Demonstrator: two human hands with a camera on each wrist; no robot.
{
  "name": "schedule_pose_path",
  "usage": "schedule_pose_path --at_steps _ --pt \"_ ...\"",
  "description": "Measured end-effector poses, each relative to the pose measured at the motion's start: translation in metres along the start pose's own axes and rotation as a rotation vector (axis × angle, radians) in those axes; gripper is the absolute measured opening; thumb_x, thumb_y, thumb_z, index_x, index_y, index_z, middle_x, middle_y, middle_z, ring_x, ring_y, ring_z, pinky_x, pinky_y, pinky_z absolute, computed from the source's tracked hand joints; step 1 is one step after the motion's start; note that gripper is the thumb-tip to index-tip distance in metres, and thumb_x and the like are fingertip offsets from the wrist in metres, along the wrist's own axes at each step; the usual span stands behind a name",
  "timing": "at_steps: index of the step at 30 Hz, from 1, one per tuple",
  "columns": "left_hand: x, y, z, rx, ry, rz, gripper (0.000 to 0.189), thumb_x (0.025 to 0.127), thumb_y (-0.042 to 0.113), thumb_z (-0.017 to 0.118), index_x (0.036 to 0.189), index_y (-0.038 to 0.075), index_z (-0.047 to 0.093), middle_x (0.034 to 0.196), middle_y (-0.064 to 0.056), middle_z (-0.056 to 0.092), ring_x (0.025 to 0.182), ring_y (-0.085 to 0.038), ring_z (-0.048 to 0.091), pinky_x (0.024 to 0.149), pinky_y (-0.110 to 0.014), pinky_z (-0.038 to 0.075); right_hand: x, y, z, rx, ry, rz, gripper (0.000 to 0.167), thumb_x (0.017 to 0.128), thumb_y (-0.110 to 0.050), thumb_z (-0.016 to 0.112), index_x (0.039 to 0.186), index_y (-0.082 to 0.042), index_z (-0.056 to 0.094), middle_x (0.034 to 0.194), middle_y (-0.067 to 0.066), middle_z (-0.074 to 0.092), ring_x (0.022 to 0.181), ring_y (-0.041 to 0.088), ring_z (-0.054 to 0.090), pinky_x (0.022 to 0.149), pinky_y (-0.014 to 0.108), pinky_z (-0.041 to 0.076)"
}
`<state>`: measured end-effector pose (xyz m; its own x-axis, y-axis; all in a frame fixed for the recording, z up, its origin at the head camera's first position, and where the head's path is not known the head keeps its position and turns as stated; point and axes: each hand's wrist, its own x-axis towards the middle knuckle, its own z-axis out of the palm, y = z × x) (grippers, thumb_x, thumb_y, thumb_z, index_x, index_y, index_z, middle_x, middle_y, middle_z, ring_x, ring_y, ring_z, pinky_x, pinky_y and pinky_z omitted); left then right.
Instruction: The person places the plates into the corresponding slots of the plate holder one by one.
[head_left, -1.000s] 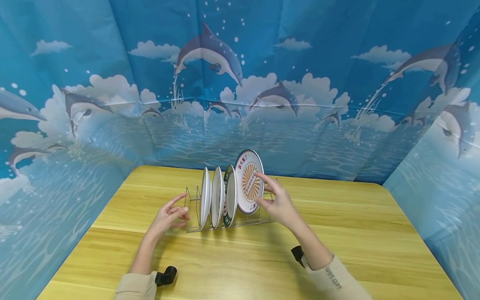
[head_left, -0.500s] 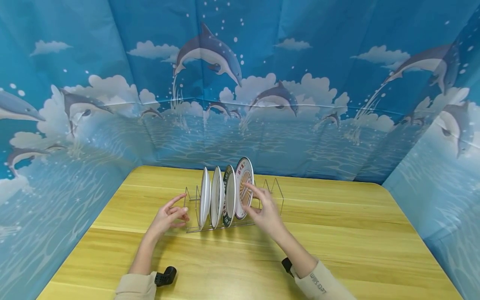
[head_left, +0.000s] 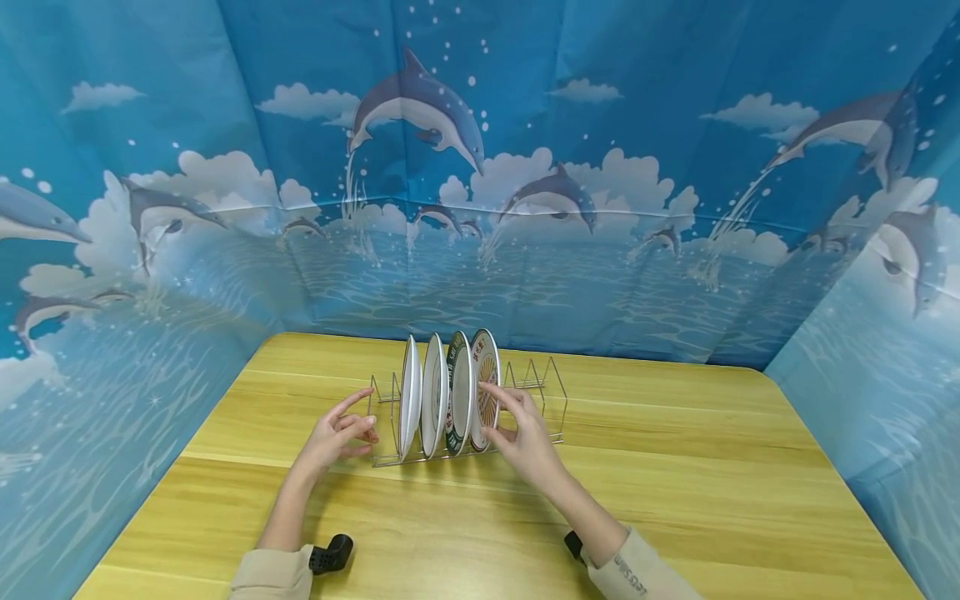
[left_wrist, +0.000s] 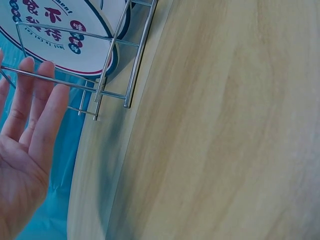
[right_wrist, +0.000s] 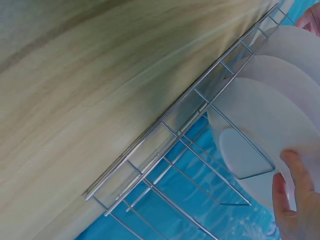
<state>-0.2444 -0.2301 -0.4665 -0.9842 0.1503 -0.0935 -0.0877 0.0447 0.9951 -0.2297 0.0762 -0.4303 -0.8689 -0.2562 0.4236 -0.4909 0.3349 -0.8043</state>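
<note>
A metal wire plate rack (head_left: pixel 555 400) stands on the table with several round plates upright in its slots. My right hand (head_left: pixel 528 437) holds a white plate with an orange sunburst (head_left: pixel 489 367), thumb and index finger at its right side. This plate stands beside a green-rimmed plate (head_left: pixel 461 392), its lower edge down by the rack's wires. In the right wrist view the index finger (right_wrist: pixel 295 167) lies on the pale plate face (right_wrist: pixel 250 115). At the rack's left end my left hand (head_left: pixel 341 433) has its fingers close to straight, fingertips right at the end wire (left_wrist: pixel 50 79).
Two more white plates (head_left: pixel 432 392) stand to the left in the rack. Bare slots (head_left: pixel 534 375) show at its right end. The yellow wood-grain table (head_left: pixel 465 525) extends in front, and a blue dolphin-print curtain (head_left: pixel 637 275) hangs behind.
My right hand has brought the sunburst plate left and down into line with the other plates, turning it more edge-on. The left hand has stayed at the rack's left end.
</note>
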Motion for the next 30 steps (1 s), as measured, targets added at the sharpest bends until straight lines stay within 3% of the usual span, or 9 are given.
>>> schedule_pose_path --at_steps 6,8,12,14,16,18,21,23,30 --pt "0.000 0.000 0.001 0.005 0.007 0.008 0.060 0.088 0.019 0.061 0.141 0.016 0.033 0.093 -0.019 0.063 0.079 -0.017 0.061 0.080 -0.046 0.052 -0.002 0.000 -0.001 -0.031 0.000 -0.015 0.063 0.077 0.005 0.068 0.133 -0.017 0.048 0.123 0.019 0.042 0.107 0.037 0.049 0.075 0.025 0.053" --pt "0.000 0.000 0.001 0.000 0.006 0.005 0.060 0.088 0.019 0.061 0.141 0.016 0.033 0.093 -0.019 0.063 0.079 -0.017 0.061 0.080 -0.046 0.052 -0.002 -0.001 -0.005 -0.019 0.043 -0.020 0.060 0.079 -0.001 0.068 0.134 -0.016 0.046 0.126 0.019 0.043 0.107 0.038 0.050 0.075 0.028 0.054" --pt "0.000 0.000 0.002 0.002 -0.003 0.008 0.060 0.089 0.019 0.060 0.142 0.015 0.032 0.091 -0.016 0.064 0.079 -0.016 0.061 0.080 -0.046 0.052 0.002 0.005 -0.019 -0.022 0.306 -0.061 0.047 0.082 -0.006 0.067 0.126 -0.004 0.051 0.120 0.020 0.051 0.101 0.036 0.054 0.074 0.036 0.055" --pt "-0.001 0.000 0.002 0.001 0.000 0.006 0.060 0.089 0.019 0.060 0.142 0.016 0.032 0.090 -0.014 0.065 0.078 -0.016 0.061 0.080 -0.046 0.052 0.004 0.012 -0.027 -0.110 0.449 -0.067 0.043 0.080 -0.005 0.069 0.120 0.000 0.054 0.112 0.020 0.054 0.097 0.034 0.055 0.074 0.040 0.054" --pt "-0.001 0.001 0.001 0.003 0.006 0.003 0.059 0.089 0.019 0.060 0.141 0.017 0.033 0.090 -0.016 0.064 0.078 -0.016 0.061 0.080 -0.046 0.051 0.004 0.021 -0.035 -0.237 0.522 -0.024 0.043 0.079 -0.007 0.070 0.118 0.003 0.054 0.108 0.021 0.053 0.094 0.032 0.053 0.074 0.044 0.052" --pt "-0.001 0.002 0.001 0.009 0.007 0.005 0.059 0.089 0.019 0.060 0.142 0.016 0.032 0.092 -0.017 0.064 0.079 -0.016 0.061 0.081 -0.047 0.051 0.002 0.029 -0.041 -0.352 0.521 0.068 0.048 0.078 -0.013 0.073 0.119 0.003 0.054 0.106 0.022 0.052 0.091 0.032 0.052 0.072 0.043 0.050" --pt "-0.001 0.002 0.001 0.013 0.018 0.004 0.059 0.089 0.020 0.060 0.141 0.017 0.034 0.093 -0.019 0.064 0.079 -0.016 0.061 0.081 -0.048 0.051 -0.001 0.037 -0.044 -0.458 0.439 0.205 0.053 0.079 -0.023 0.073 0.118 0.006 0.053 0.103 0.024 0.054 0.086 0.033 0.054 0.066 0.042 0.048" --pt "-0.001 0.002 0.001 0.016 0.015 0.009 0.059 0.089 0.020 0.060 0.141 0.016 0.033 0.091 -0.016 0.064 0.078 -0.016 0.061 0.081 -0.048 0.051 -0.003 0.041 -0.044 -0.503 0.395 0.254 0.052 0.079 -0.026 0.072 0.114 0.008 0.055 0.096 0.022 0.057 0.081 0.031 0.057 0.062 0.041 0.048" --pt "-0.002 0.002 0.004 0.017 0.010 0.010 0.059 0.089 0.018 0.060 0.141 0.014 0.032 0.085 -0.006 0.066 0.078 -0.014 0.061 0.081 -0.047 0.051 -0.003 0.049 -0.044 -0.528 0.383 0.239 0.040 0.078 -0.024 0.073 0.098 0.008 0.061 0.076 0.015 0.058 0.064 0.023 0.054 0.051 0.034 0.045"
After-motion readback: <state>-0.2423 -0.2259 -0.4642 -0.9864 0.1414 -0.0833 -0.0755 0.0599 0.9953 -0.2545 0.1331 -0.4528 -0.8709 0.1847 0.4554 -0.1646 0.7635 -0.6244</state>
